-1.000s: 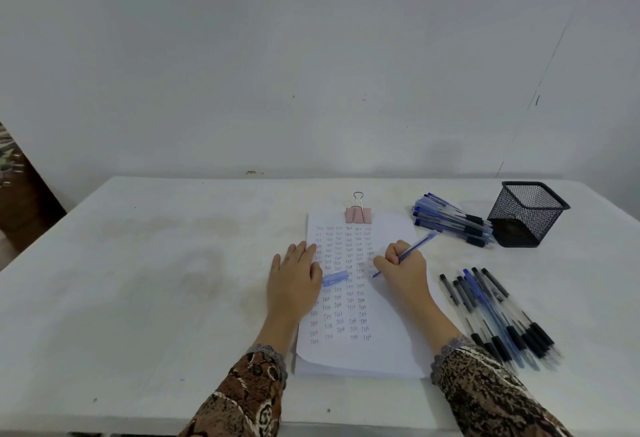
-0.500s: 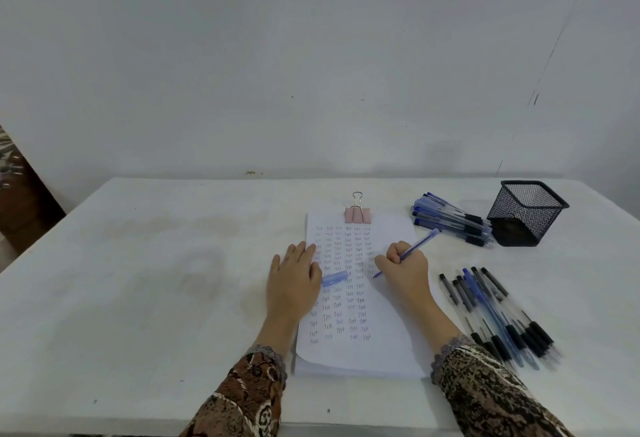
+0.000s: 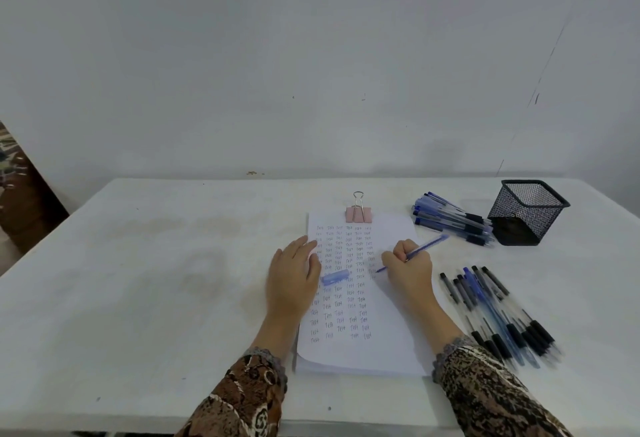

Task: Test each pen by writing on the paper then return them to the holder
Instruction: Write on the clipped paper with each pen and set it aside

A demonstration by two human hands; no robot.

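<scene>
The left hand (image 3: 292,281) lies flat, fingers straight, steadying the paper (image 3: 381,350). The right hand (image 3: 410,268) pinches a blue pen (image 3: 427,246), tip on the sheet's right side (light, stiff, probably slick plastic, best held low on the barrel). The holder (image 3: 530,211) stands beyond, to the right.

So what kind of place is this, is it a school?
Probably a plain desk for writing work, though I can't tell whether it's a school, office or home. A white table against a bare wall holds clipped paper covered in handwriting, heaps of pens and a black mesh holder.
</scene>
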